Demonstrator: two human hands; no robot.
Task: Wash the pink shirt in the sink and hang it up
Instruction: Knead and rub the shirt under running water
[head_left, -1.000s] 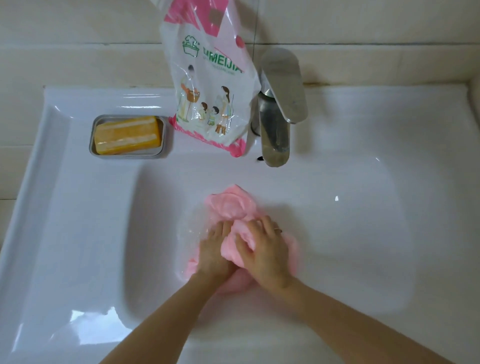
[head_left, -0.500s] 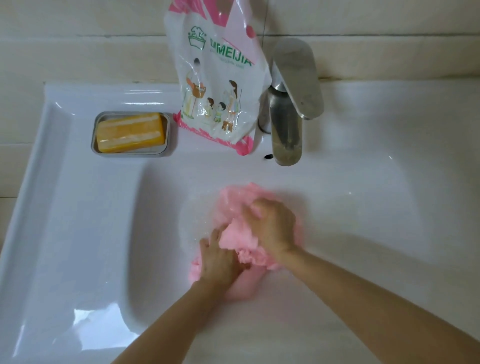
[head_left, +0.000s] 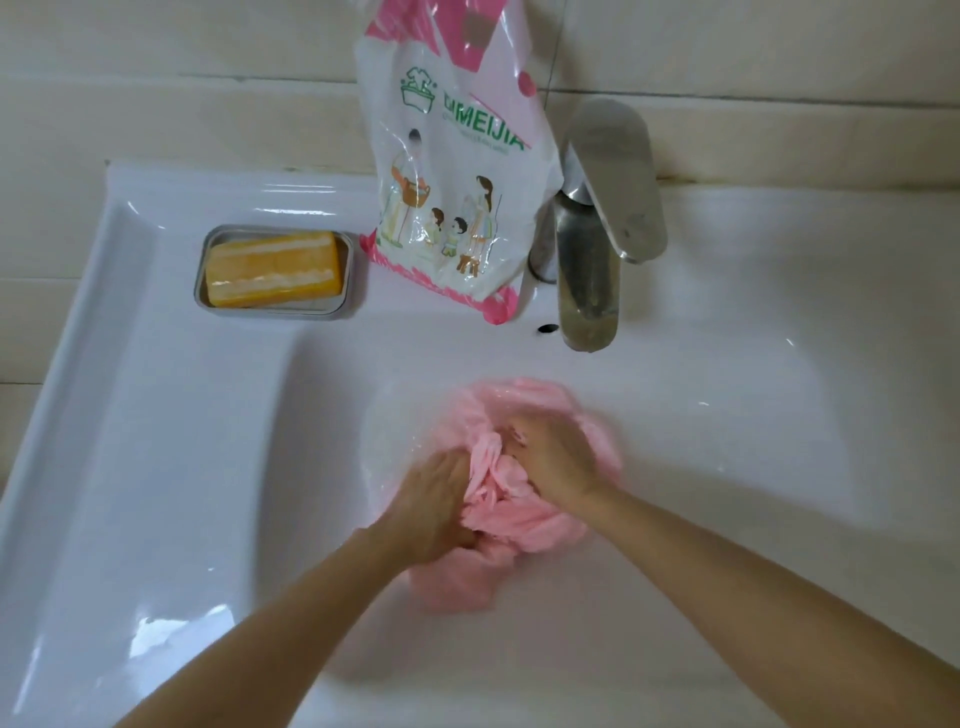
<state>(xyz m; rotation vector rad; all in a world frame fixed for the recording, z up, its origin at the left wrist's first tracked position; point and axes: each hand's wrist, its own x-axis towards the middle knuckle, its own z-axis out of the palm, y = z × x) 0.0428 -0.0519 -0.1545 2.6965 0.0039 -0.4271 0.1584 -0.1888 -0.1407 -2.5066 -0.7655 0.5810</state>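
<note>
We see both hands clenched on the shirt (head_left: 524, 525) in the sink (head_left: 156, 467). The left hand (head_left: 441, 506) grips its near side, the right hand (head_left: 553, 460) its far side.

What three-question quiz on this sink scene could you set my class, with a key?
1. True or false: the soap lies in the basin of the sink beside the pink shirt.
2. What stands between the soap dish and the tap? A a printed bag; B a brush; C a cup.
3. Fill in: the left hand and the right hand both grip the ____.
Key: 1 false, it sits in its dish on the ledge. 2 A. 3 pink shirt.
</note>
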